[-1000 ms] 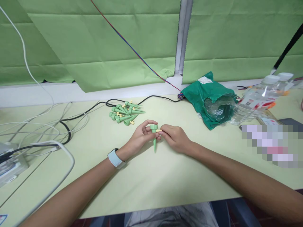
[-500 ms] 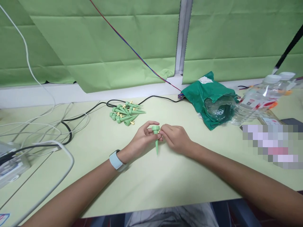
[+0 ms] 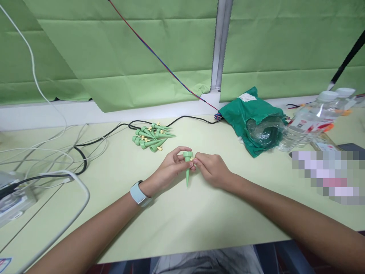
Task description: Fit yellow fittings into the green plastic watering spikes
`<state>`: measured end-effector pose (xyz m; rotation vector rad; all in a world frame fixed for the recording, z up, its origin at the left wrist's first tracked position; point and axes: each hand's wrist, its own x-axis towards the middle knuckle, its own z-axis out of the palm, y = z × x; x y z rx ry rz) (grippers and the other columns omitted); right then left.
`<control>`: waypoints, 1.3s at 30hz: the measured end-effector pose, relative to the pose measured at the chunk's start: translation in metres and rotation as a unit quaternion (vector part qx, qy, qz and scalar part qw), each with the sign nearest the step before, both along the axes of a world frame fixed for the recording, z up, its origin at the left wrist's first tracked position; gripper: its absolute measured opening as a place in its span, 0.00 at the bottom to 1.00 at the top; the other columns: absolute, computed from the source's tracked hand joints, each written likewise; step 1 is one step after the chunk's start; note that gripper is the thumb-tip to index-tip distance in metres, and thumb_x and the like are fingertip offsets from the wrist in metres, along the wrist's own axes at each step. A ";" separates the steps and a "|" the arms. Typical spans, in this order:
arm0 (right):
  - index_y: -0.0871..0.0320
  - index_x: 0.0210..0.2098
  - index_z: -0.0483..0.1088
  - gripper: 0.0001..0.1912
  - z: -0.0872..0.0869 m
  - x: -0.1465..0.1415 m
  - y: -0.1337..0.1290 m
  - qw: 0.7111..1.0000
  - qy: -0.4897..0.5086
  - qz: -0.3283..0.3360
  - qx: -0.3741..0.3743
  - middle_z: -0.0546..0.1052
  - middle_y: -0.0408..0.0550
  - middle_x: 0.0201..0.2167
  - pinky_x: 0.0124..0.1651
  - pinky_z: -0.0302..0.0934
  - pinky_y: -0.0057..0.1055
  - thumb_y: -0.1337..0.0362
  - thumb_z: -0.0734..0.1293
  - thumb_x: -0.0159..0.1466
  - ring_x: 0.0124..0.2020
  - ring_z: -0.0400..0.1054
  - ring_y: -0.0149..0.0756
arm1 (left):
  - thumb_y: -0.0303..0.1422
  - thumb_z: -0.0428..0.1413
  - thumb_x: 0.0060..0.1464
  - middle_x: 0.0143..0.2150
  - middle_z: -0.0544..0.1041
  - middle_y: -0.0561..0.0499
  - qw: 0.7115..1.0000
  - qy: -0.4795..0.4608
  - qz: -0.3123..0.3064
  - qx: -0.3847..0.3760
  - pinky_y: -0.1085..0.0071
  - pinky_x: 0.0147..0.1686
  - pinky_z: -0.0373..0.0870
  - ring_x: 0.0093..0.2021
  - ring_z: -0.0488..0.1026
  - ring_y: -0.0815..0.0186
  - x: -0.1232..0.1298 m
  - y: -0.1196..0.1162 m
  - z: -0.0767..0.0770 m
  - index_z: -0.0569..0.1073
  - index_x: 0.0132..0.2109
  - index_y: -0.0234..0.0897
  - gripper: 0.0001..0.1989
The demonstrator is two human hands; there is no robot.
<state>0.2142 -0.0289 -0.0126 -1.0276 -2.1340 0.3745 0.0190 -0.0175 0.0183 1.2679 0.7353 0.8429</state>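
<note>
My left hand (image 3: 174, 163) is closed around a green plastic watering spike (image 3: 187, 176), its wide cap up and its pointed tip down, over the middle of the table. At the spike's side, my right hand (image 3: 211, 167) pinches a small cream-coloured valve (image 3: 192, 160) between thumb and forefinger; the fingers partly cover it. Farther back and to the left lies a pile of similar green spikes (image 3: 148, 142), several of them with cream valves attached.
Tangled cables (image 3: 82, 160) and a white box (image 3: 17, 199) occupy the left side. A torn green bag (image 3: 236, 114) with clear plastic inside lies at the back right, beside clear bottles (image 3: 302, 125). The table (image 3: 182, 224) ends in front of me.
The spike's tip has swung slightly to the left. My right hand's fingertips have shifted a little on the valve, more of which now shows. The pile has not moved.
</note>
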 end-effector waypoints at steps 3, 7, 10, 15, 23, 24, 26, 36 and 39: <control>0.56 0.31 0.65 0.21 -0.002 -0.008 -0.004 0.987 0.124 0.017 -0.105 0.70 0.42 0.25 0.32 0.52 0.29 0.55 0.52 0.76 0.26 0.62 0.32 | 0.32 0.65 0.54 0.35 0.76 0.52 0.992 0.057 0.040 0.105 0.70 0.37 0.69 0.34 0.75 0.67 0.001 -0.004 0.003 0.68 0.52 0.41 0.21; 0.55 0.26 0.58 0.25 -0.003 -0.013 -0.008 0.970 0.191 0.031 -0.147 0.61 0.39 0.20 0.29 0.51 0.29 0.51 0.49 0.76 0.22 0.55 0.31 | 0.30 0.65 0.53 0.34 0.72 0.54 0.980 0.089 0.077 0.162 0.73 0.33 0.65 0.32 0.73 0.69 0.000 -0.009 0.007 0.69 0.51 0.41 0.20; 0.56 0.29 0.62 0.21 -0.001 -0.007 -0.005 0.997 0.074 0.028 -0.015 0.67 0.43 0.25 0.31 0.49 0.31 0.56 0.51 0.75 0.24 0.58 0.32 | 0.30 0.64 0.55 0.30 0.72 0.55 0.998 0.033 -0.001 0.048 0.69 0.39 0.69 0.33 0.75 0.66 -0.002 -0.007 0.005 0.68 0.54 0.41 0.21; 0.56 0.31 0.63 0.16 0.000 0.002 -0.001 0.993 -0.033 -0.004 0.113 0.71 0.46 0.27 0.30 0.46 0.34 0.60 0.54 0.74 0.24 0.56 0.33 | 0.29 0.65 0.53 0.28 0.73 0.55 0.997 -0.043 -0.053 -0.040 0.67 0.42 0.69 0.33 0.76 0.65 -0.001 -0.002 -0.002 0.69 0.52 0.39 0.21; 0.54 0.26 0.55 0.24 -0.004 -0.020 -0.008 0.942 0.260 0.011 -0.212 0.59 0.39 0.20 0.27 0.50 0.30 0.49 0.53 0.74 0.21 0.53 0.31 | 0.31 0.65 0.54 0.35 0.72 0.54 0.973 0.096 0.094 0.188 0.72 0.35 0.66 0.34 0.72 0.68 0.001 -0.010 0.002 0.68 0.51 0.43 0.20; 0.54 0.25 0.53 0.25 -0.005 -0.020 -0.007 0.934 0.265 0.016 -0.239 0.56 0.38 0.19 0.25 0.48 0.30 0.47 0.53 0.74 0.20 0.51 0.31 | 0.31 0.65 0.53 0.34 0.71 0.54 0.967 0.105 0.108 0.203 0.72 0.34 0.65 0.34 0.72 0.68 0.000 -0.011 0.002 0.69 0.52 0.43 0.20; 0.54 0.25 0.53 0.24 -0.004 -0.016 -0.004 0.948 0.224 0.027 -0.225 0.57 0.38 0.19 0.26 0.49 0.30 0.48 0.51 0.75 0.20 0.52 0.31 | 0.31 0.65 0.54 0.32 0.71 0.55 0.975 0.098 0.093 0.176 0.72 0.33 0.65 0.32 0.72 0.67 -0.001 -0.009 0.001 0.68 0.53 0.43 0.22; 0.56 0.31 0.64 0.18 -0.001 -0.005 -0.004 0.995 0.077 0.010 -0.060 0.74 0.44 0.28 0.33 0.52 0.30 0.59 0.53 0.75 0.27 0.63 0.32 | 0.31 0.66 0.53 0.29 0.74 0.55 1.000 -0.010 0.010 0.026 0.64 0.42 0.71 0.33 0.79 0.63 -0.002 -0.001 -0.005 0.68 0.52 0.41 0.21; 0.56 0.31 0.65 0.19 -0.001 -0.011 -0.004 0.978 0.157 0.021 -0.135 0.75 0.43 0.29 0.35 0.56 0.30 0.57 0.53 0.75 0.29 0.66 0.33 | 0.31 0.67 0.52 0.30 0.76 0.54 1.000 -0.025 0.007 0.018 0.64 0.43 0.71 0.34 0.78 0.63 -0.002 0.000 -0.004 0.69 0.53 0.40 0.23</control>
